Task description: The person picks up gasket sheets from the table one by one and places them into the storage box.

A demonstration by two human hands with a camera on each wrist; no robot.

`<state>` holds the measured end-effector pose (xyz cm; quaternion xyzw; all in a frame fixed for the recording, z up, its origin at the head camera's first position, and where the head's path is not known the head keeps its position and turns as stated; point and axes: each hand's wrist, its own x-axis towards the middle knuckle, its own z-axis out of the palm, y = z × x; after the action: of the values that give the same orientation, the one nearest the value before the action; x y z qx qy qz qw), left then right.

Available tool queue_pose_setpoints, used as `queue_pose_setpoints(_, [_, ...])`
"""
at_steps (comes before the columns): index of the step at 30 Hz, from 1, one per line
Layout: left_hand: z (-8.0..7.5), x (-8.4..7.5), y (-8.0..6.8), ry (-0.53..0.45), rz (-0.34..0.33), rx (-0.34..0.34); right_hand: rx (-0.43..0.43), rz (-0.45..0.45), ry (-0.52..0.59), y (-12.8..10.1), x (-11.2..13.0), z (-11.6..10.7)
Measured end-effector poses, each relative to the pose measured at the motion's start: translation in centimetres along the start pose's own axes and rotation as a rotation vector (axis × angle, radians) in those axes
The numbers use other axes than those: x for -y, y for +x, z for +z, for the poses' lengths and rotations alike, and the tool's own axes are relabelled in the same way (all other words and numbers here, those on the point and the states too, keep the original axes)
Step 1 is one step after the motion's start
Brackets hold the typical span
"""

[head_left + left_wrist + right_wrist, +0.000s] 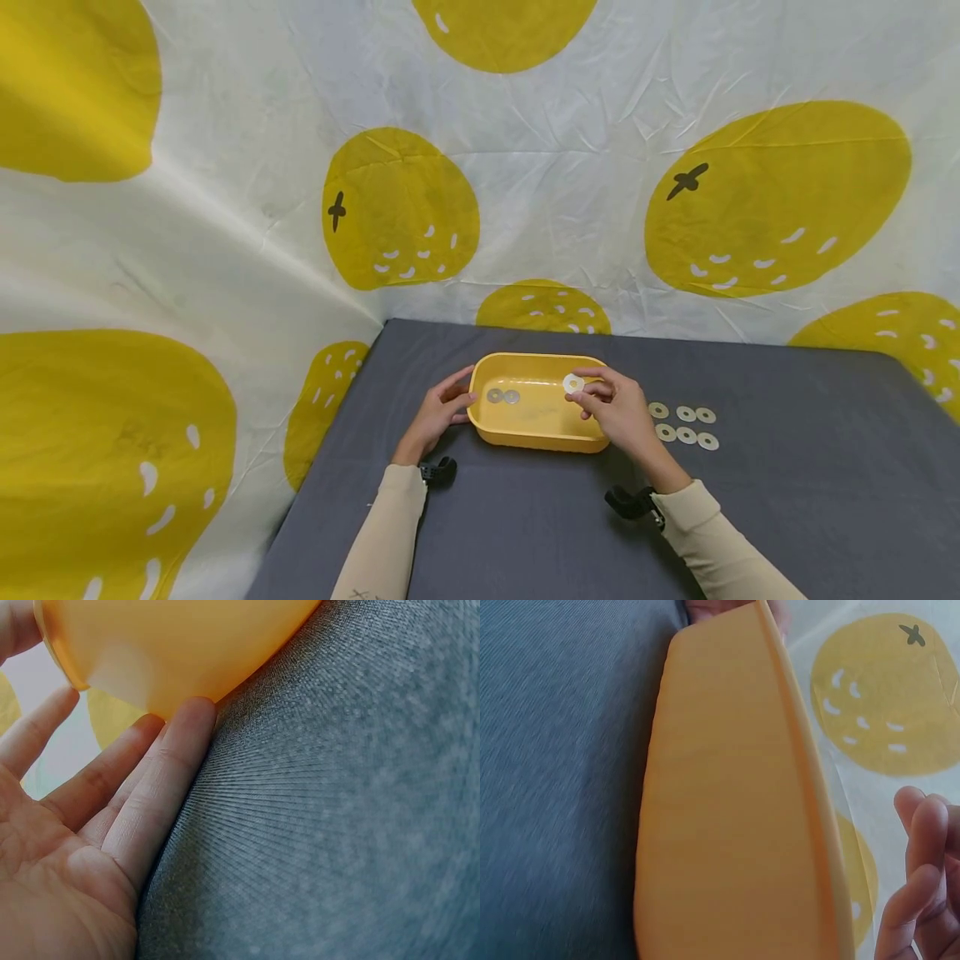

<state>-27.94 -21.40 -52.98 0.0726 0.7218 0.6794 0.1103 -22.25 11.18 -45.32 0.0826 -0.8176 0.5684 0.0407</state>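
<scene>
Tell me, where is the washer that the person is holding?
In the head view, the right hand pinches the washer over the right end of the yellow tray, left of six washers on the table.

Staged recording corner: lemon-print backdrop sheet (pixel 570 192) behind grey-clothed table (pixel 787 500).

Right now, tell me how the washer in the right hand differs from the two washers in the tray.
The washer in the right hand is pinched above the yellow tray and looks whitish; the two washers in the tray lie flat on its bottom, side by side, and look grey. All are round with a centre hole.
</scene>
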Motion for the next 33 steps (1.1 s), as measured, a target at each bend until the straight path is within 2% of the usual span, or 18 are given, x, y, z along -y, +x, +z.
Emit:
queue_pose_setpoints(15, [0.0,0.3,0.0,-0.001,-0.001,-0.005,-0.032,0.036,0.105,2.1,0.6,3.9])
queue_pose_setpoints(24, [0.1,0.4,0.1,0.012,-0.007,-0.014,-0.035,0.134,0.128,3.2,0.4,5.5])
queue_pose_setpoints(33, [0.0,0.3,0.1,0.006,-0.008,-0.009,-0.022,0.173,0.173,4.4,-0.1,6.7])
